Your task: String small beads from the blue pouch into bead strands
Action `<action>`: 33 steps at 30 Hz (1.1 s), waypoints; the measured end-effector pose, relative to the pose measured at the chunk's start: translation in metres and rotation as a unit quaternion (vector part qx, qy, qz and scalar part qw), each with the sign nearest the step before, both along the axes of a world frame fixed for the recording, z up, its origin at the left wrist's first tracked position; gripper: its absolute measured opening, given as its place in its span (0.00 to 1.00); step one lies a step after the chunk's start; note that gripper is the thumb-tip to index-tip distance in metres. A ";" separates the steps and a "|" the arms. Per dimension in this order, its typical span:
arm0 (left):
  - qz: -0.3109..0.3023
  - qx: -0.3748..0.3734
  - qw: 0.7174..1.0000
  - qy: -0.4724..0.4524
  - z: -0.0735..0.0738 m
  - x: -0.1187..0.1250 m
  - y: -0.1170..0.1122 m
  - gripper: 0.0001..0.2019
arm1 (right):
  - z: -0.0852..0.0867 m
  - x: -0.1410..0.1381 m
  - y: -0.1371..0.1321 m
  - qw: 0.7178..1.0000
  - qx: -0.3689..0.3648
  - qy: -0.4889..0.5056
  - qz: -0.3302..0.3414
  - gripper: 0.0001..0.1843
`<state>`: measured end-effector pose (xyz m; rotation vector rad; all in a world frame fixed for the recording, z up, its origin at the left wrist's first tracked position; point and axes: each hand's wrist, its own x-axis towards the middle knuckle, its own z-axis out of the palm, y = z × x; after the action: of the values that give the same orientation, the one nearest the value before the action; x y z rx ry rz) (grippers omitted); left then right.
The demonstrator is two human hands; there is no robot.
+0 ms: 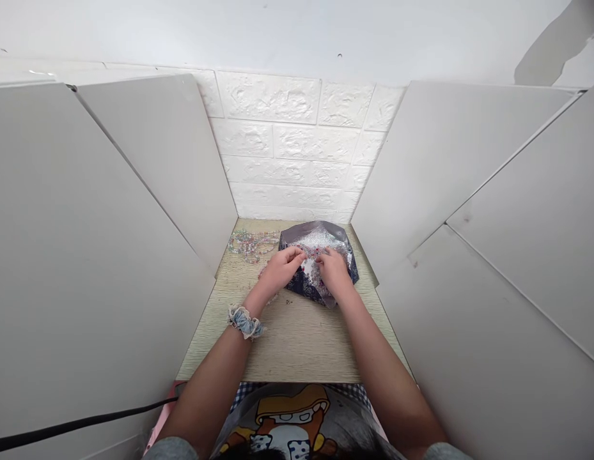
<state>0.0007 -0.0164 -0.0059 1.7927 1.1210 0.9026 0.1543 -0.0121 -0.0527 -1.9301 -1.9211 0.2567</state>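
My left hand [283,266] and my right hand [333,268] meet over a dark tray [353,267] lined with clear plastic and holding a heap of small glittery beads [317,239]. Both hands have their fingers curled in a pinch, fingertips close together over the beads. What they pinch is too small to make out. A frilly blue-and-white scrunchie [245,321] sits on my left wrist. Left of the tray lies a loose pile of strung pastel bead strands [251,244] on the wooden tabletop [297,338].
Tall white panels stand on the left [100,243] and on the right [479,255], boxing in the narrow table. A white brick-pattern wall [297,153] closes the back. A black cable [76,425] runs along the lower left.
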 end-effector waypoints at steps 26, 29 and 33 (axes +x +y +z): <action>0.002 -0.038 0.999 0.015 0.002 -0.001 -0.002 0.15 | 0.029 -0.016 -0.013 0.741 -0.084 0.659 0.094 0.12; -0.004 -0.034 0.999 0.009 0.001 -0.001 -0.002 0.15 | 0.029 -0.018 -0.013 0.702 -0.107 0.697 0.101 0.13; -0.002 -0.032 0.999 0.009 0.002 -0.001 -0.003 0.15 | 0.028 -0.018 -0.013 0.693 -0.110 0.706 0.093 0.14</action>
<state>-0.0007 -0.0189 -0.0038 1.7534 1.1452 0.8412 0.1358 -0.0248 -0.0251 -0.8844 -0.9239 1.5347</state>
